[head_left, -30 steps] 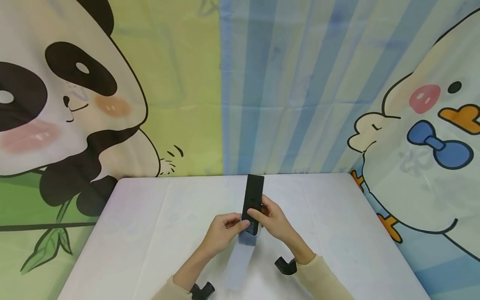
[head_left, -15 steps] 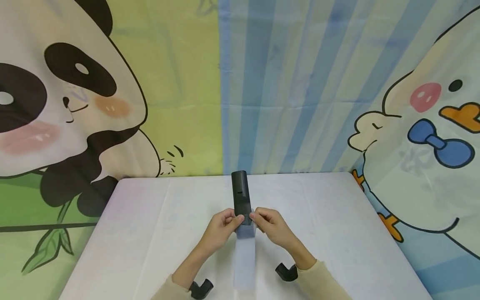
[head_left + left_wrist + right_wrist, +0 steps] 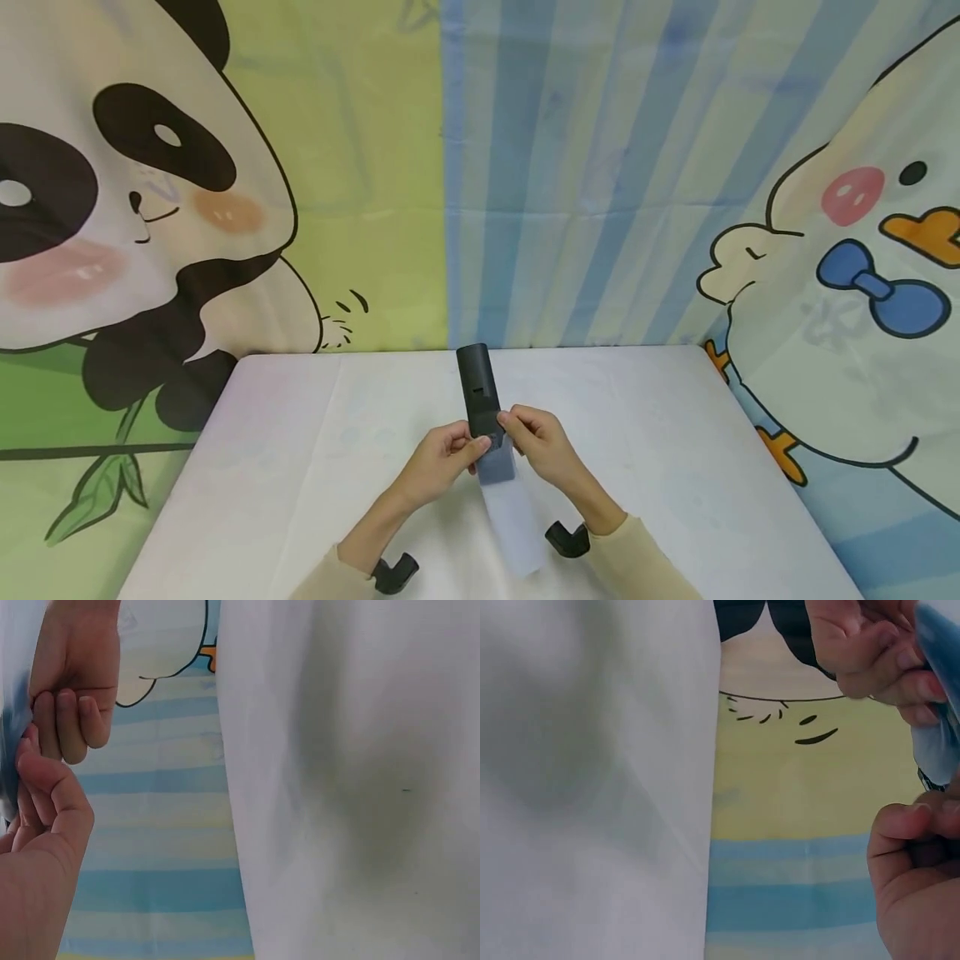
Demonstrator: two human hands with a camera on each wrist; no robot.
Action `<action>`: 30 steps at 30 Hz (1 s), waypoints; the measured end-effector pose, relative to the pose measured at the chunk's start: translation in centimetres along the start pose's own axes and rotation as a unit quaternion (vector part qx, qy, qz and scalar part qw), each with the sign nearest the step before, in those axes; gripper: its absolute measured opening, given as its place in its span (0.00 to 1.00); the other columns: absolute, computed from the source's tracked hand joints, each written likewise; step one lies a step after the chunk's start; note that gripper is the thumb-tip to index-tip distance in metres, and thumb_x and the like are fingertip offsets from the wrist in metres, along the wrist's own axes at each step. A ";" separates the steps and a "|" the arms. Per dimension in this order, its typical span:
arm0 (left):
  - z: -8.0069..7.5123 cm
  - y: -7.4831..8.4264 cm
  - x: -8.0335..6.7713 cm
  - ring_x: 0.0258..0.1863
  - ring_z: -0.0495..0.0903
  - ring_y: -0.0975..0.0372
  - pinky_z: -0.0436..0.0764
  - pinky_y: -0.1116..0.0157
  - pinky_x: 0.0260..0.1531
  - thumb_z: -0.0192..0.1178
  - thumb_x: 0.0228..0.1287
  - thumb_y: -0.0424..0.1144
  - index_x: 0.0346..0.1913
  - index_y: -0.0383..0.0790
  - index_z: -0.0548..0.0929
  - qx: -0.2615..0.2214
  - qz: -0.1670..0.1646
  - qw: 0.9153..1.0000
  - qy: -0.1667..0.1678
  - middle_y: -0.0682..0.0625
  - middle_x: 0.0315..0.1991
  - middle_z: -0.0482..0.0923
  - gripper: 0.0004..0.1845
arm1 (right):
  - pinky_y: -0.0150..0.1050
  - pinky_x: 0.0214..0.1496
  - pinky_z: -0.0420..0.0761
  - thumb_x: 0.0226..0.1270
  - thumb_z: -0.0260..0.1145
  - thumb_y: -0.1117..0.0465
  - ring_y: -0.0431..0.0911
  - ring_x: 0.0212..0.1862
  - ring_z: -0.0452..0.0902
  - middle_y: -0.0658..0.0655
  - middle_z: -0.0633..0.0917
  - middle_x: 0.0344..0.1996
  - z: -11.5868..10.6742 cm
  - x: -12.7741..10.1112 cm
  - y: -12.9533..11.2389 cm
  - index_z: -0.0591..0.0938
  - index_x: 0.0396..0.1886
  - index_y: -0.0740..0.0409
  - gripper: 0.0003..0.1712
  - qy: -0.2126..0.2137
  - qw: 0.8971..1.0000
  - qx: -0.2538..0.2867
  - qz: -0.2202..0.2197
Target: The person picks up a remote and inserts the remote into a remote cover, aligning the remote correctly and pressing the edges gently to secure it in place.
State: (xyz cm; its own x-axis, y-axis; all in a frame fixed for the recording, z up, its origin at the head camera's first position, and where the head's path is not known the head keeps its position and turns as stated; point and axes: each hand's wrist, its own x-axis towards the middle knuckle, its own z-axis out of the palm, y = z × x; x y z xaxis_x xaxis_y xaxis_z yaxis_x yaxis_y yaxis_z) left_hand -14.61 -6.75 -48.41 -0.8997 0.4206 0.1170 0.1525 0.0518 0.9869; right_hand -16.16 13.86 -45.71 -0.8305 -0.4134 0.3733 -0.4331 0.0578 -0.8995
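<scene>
A long black object that looks like a remote control (image 3: 477, 383) is held up over the table, tilted slightly left at its top. Its lower end meets a translucent plastic sleeve (image 3: 513, 521), bluish near the mouth, which hangs down toward me. My left hand (image 3: 438, 462) pinches the sleeve's mouth and the remote's lower end from the left, thumb on top. From the right, my right hand (image 3: 546, 446) pinches the same area with thumb and curled fingers. The right wrist view shows bluish film (image 3: 936, 754) between both hands; how far the remote sits inside is unclear.
A white-covered table (image 3: 360, 408) lies below the hands. Behind it hangs a cloth backdrop (image 3: 375, 167) with a panda and a duck. Black curved wrist mounts (image 3: 396, 575) stick out at both cuffs.
The remote has turned over from its button side and swung from leaning right to leaning left. The sleeve's lower end has swung right. My right hand has shifted its hold down toward the sleeve's mouth.
</scene>
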 end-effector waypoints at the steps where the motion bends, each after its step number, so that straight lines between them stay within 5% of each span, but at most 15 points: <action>1: 0.0 0.0 -0.1 0.16 0.62 0.64 0.61 0.70 0.17 0.59 0.75 0.45 0.35 0.38 0.79 0.004 -0.003 1.000 0.002 0.51 0.19 0.76 0.14 | 0.33 0.21 0.63 0.76 0.54 0.74 0.38 0.20 0.62 0.53 0.67 0.15 -0.1 0.0 -0.1 0.71 0.20 0.65 0.19 -0.004 1.000 -0.007 0.003; 6: -0.2 -0.2 -0.2 0.23 0.73 0.61 0.74 0.67 0.26 0.60 0.74 0.43 0.37 0.38 0.80 0.011 0.010 1.000 0.012 0.52 0.24 0.80 0.11 | 0.32 0.23 0.64 0.75 0.59 0.71 0.38 0.21 0.62 0.49 0.70 0.18 -0.3 0.2 -0.7 0.75 0.24 0.63 0.14 0.009 0.999 -0.042 0.027; 10: 0.0 -0.2 -0.3 0.21 0.70 0.63 0.70 0.68 0.22 0.63 0.71 0.43 0.36 0.42 0.81 0.036 0.028 0.999 0.018 0.53 0.22 0.77 0.09 | 0.35 0.27 0.69 0.75 0.59 0.70 0.40 0.25 0.67 0.51 0.74 0.27 -0.5 0.6 0.6 0.78 0.40 0.65 0.02 0.043 0.997 -0.031 0.049; 13: 0.2 -0.4 -0.4 0.20 0.67 0.66 0.66 0.71 0.20 0.65 0.70 0.47 0.36 0.45 0.81 0.057 0.029 0.998 0.012 0.56 0.21 0.75 0.10 | 0.35 0.31 0.76 0.78 0.57 0.67 0.42 0.31 0.74 0.54 0.79 0.33 -0.5 0.9 1.1 0.78 0.49 0.69 0.09 0.035 0.997 0.019 0.070; 16: 0.2 -0.5 -0.6 0.24 0.74 0.65 0.76 0.67 0.24 0.63 0.71 0.46 0.40 0.44 0.83 0.056 0.032 0.998 -0.004 0.55 0.25 0.79 0.09 | 0.36 0.39 0.80 0.80 0.55 0.64 0.44 0.37 0.79 0.59 0.81 0.38 -0.4 1.1 1.1 0.78 0.52 0.72 0.14 0.020 0.995 0.058 0.080; 21: -0.4 -0.6 -0.7 0.29 0.83 0.60 0.84 0.52 0.34 0.61 0.73 0.40 0.46 0.39 0.86 0.036 0.054 0.998 -0.014 0.50 0.31 0.83 0.09 | 0.37 0.46 0.80 0.81 0.54 0.60 0.47 0.43 0.78 0.62 0.81 0.42 -0.4 1.0 1.0 0.77 0.53 0.71 0.16 0.033 0.995 0.052 0.074; 30: -1.1 -0.4 -0.9 0.27 0.85 0.60 0.86 0.57 0.32 0.63 0.70 0.33 0.42 0.30 0.88 -0.007 0.089 0.996 0.006 0.45 0.30 0.86 0.08 | 0.38 0.42 0.81 0.82 0.52 0.59 0.46 0.40 0.78 0.59 0.80 0.42 -0.8 0.9 0.8 0.74 0.58 0.69 0.17 -0.034 0.994 0.040 0.099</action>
State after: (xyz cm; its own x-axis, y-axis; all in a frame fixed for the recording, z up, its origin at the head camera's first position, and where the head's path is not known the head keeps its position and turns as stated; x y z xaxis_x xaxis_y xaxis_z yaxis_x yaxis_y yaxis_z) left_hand -14.30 -8.14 -48.84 -0.8639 0.4107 0.2915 0.3046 -0.0349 0.9518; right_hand -17.59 14.29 -45.92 -0.8698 -0.4618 0.1734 -0.2317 0.0722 -0.9701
